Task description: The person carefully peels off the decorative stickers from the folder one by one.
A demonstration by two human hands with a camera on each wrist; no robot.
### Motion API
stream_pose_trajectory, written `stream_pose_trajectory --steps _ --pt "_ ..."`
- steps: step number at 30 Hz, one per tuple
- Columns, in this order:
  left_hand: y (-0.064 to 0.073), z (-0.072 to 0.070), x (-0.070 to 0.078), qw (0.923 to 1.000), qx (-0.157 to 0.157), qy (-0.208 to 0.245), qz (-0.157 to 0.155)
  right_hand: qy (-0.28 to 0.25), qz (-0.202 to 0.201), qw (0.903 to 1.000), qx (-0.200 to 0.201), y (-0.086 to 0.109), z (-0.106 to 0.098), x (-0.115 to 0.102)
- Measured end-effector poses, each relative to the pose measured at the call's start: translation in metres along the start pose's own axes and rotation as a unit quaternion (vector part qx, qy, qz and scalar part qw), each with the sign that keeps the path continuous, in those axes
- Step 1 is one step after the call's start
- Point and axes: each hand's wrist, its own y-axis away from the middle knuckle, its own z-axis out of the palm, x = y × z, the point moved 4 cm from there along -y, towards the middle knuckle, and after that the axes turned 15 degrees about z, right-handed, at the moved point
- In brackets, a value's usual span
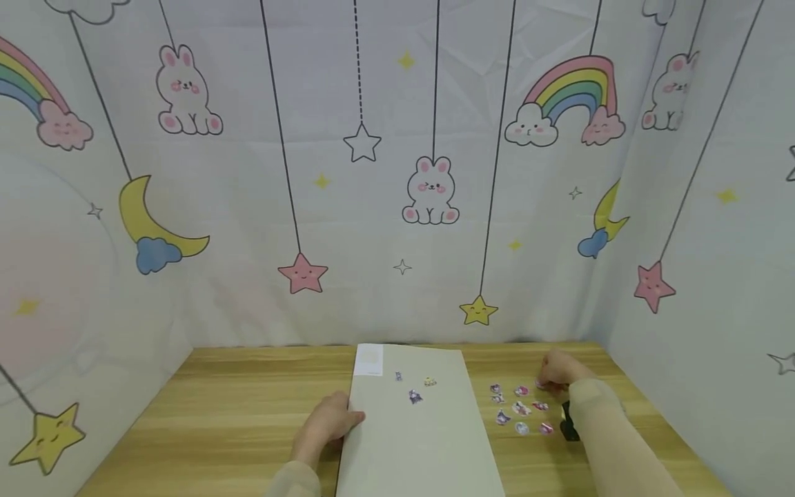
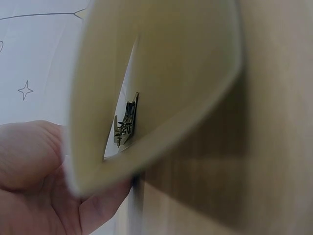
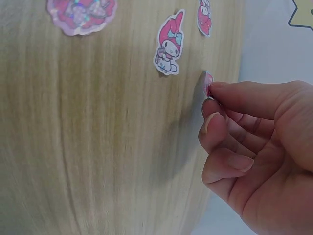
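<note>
A pale flat board (image 1: 416, 442) lies on the table, with a small white paper (image 1: 369, 359) at its top left corner. Several cartoon stickers, such as a dark purple one (image 1: 415, 396), are on its upper part. My left hand (image 1: 335, 416) rests at the board's left edge, thumb over the edge; in the left wrist view a sleeve (image 2: 161, 88) hides most of the fingers. To the right, my right hand (image 3: 259, 142) pinches a small pink sticker (image 3: 208, 84) between thumb and forefinger, just above the table. Close by lies a red-hooded bunny sticker (image 3: 169, 45).
Several loose stickers (image 1: 522, 408) lie in rough rows on the wooden table (image 1: 248, 414) right of the board. A black object (image 1: 568, 422) shows at the right wrist. A printed cloth (image 1: 373, 228) hangs behind and along both sides.
</note>
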Motion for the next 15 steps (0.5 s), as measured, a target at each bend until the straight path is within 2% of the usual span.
stream_pose_trajectory --steps 7,15 --pt "-0.0002 0.0011 -0.0027 0.9998 -0.002 0.016 0.011 -0.006 0.035 0.9993 -0.009 0.0013 0.0020 0.0043" --pt "0.0014 0.0016 -0.0028 0.9996 -0.004 0.027 -0.003 0.051 0.042 0.9978 0.006 0.0016 -0.0032 0.0080"
